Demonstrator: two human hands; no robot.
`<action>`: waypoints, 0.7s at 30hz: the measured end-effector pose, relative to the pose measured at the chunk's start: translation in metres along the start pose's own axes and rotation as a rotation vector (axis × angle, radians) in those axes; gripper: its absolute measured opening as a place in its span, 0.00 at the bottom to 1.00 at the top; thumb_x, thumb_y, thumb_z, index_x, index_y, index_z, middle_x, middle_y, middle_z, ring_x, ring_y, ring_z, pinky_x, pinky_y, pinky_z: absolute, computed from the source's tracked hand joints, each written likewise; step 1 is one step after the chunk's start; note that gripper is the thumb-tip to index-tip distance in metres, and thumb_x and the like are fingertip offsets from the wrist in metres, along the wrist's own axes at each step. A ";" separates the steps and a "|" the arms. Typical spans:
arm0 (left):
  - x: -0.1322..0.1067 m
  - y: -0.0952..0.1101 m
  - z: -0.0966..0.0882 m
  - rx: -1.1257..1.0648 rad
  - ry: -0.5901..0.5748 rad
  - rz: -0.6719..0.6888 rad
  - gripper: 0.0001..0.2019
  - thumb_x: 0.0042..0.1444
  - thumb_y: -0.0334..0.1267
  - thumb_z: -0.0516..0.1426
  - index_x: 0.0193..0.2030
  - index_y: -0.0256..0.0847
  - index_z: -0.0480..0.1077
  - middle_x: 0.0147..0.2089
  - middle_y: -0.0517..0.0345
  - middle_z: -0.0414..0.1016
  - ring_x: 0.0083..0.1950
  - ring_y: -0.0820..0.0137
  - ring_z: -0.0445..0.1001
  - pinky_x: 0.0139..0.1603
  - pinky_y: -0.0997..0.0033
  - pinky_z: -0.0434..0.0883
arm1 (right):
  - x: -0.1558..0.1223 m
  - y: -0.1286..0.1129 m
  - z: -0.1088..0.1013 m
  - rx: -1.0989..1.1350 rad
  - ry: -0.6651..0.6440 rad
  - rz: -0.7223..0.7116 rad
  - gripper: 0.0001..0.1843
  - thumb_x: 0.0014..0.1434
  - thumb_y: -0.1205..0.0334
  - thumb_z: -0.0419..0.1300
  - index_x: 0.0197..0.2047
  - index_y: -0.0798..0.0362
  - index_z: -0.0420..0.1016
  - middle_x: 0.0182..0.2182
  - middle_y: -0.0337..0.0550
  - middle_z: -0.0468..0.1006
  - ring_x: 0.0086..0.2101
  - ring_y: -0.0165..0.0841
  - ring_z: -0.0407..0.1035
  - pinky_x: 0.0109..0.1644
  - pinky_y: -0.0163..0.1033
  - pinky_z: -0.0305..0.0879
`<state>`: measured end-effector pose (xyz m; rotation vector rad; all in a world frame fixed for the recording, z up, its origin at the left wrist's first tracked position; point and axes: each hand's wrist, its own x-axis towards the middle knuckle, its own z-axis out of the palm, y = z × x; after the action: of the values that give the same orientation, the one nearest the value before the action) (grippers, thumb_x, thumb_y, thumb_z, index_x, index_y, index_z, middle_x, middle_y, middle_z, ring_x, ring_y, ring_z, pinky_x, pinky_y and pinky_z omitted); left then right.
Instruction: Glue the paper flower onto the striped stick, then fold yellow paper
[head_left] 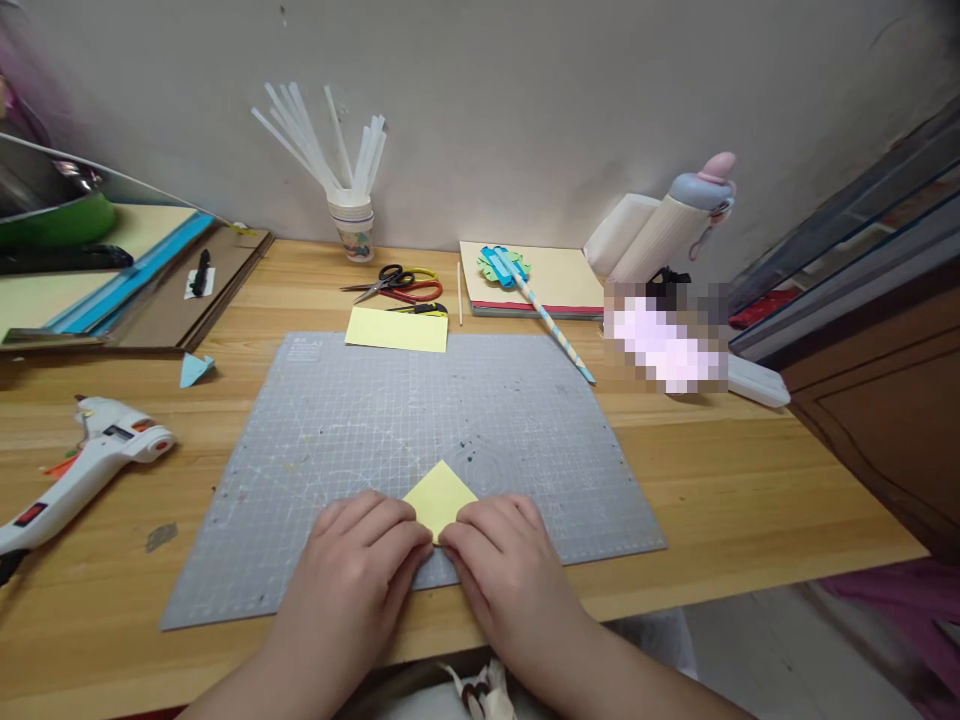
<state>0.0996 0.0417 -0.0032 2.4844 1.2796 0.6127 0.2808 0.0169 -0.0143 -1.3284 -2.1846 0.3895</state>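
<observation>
A small yellow paper [440,492] lies on the grey cutting mat [360,420], one corner pointing away from me. My left hand [365,560] pinches its near left edge, and my right hand [504,565] pinches the near right edge, with the fingertips almost meeting. Both hands are closed on the paper and hide its sides. At the mat's far edge rests a yellow paper strip [397,330], partly over a yellow-and-black cutter [427,309].
Scissors [390,283] lie behind the strip, below a paper cup [351,228] of white sticks. A white glue gun [90,465] is at left. A paper flower [505,268] with a striped stem lies across a paper stack [562,275]; a bottle [667,225] leans at right.
</observation>
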 end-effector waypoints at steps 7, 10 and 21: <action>-0.001 0.005 0.000 0.069 -0.034 -0.005 0.08 0.61 0.32 0.50 0.35 0.44 0.70 0.35 0.62 0.72 0.38 0.68 0.65 0.39 0.65 0.57 | 0.002 -0.001 0.001 -0.008 -0.017 0.067 0.09 0.62 0.72 0.51 0.36 0.53 0.70 0.33 0.42 0.71 0.36 0.34 0.62 0.41 0.41 0.52; 0.001 0.008 0.001 0.118 -0.043 -0.028 0.10 0.62 0.33 0.49 0.33 0.42 0.69 0.33 0.60 0.71 0.37 0.67 0.65 0.38 0.64 0.57 | 0.002 -0.002 0.001 -0.002 -0.042 0.065 0.09 0.61 0.73 0.50 0.36 0.53 0.70 0.33 0.41 0.70 0.36 0.34 0.61 0.41 0.41 0.52; 0.002 0.011 0.004 0.130 -0.035 -0.027 0.08 0.58 0.27 0.52 0.34 0.41 0.70 0.33 0.59 0.71 0.37 0.65 0.65 0.37 0.64 0.57 | 0.003 -0.001 0.003 -0.014 -0.045 0.047 0.10 0.58 0.75 0.49 0.35 0.53 0.69 0.31 0.42 0.70 0.35 0.34 0.61 0.40 0.41 0.52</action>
<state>0.1104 0.0369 -0.0018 2.5645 1.3788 0.4914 0.2774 0.0188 -0.0157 -1.3932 -2.2001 0.4272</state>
